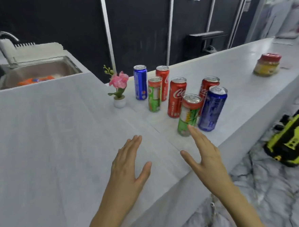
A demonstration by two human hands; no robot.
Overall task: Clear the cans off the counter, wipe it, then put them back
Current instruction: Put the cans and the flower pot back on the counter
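Note:
Several tall drink cans stand upright in a cluster on the pale grey counter (49, 138). Nearest me are a green-and-red can (188, 115) and a blue can (212, 109). Behind them stand red cola cans (176, 97), another green can (154, 94) and a second blue can (140, 82). My left hand (129, 166) hovers open over the counter, fingers apart. My right hand (206, 155) is open too, its fingertips just short of the nearest green can. Neither hand holds anything.
A small white pot with a pink flower (118, 88) stands left of the cans. A red-lidded jar (267, 64) sits farther right on the counter. A steel sink (41, 71) with a tap lies at the back left. A yellow-black machine (292, 142) rests on the marbled floor.

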